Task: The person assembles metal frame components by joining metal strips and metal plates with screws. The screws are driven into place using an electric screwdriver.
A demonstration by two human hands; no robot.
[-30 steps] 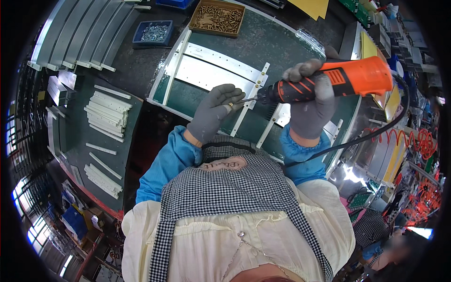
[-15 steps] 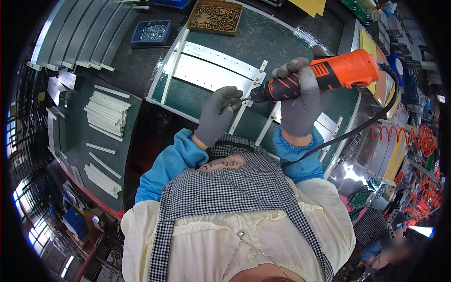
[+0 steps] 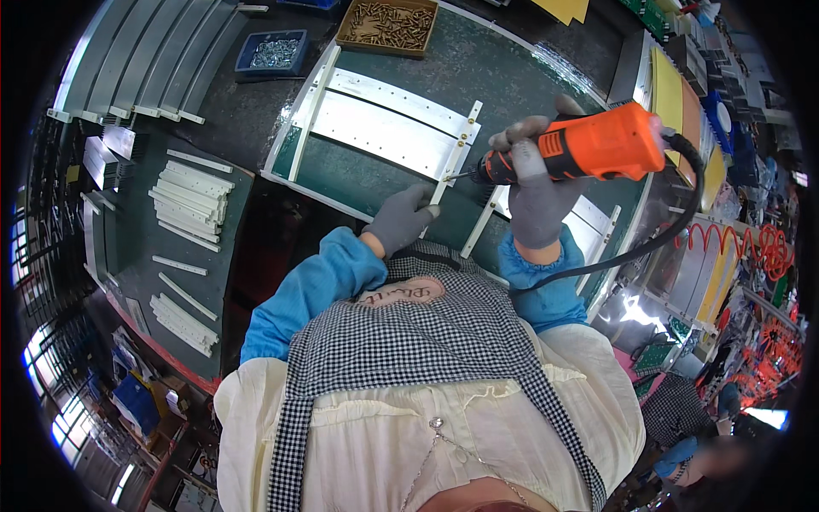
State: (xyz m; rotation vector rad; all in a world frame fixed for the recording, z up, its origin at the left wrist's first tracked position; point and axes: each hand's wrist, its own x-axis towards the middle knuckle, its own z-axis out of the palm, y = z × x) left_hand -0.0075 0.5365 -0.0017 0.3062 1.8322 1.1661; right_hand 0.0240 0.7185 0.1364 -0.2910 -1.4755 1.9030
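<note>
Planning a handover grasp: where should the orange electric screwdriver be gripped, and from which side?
Grip the orange electric screwdriver around its thick orange-and-black barrel, as the right hand does, coming from below and behind. The bit points left at the white metal strip, and the black cord leaves the right end, so both ends are best kept free. The left hand rests by the strip.

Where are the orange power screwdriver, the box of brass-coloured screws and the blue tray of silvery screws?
orange power screwdriver (image 3: 601,143), head view, on its orange body.
box of brass-coloured screws (image 3: 388,24), head view, on the screws inside.
blue tray of silvery screws (image 3: 273,51), head view, on its contents.
</note>
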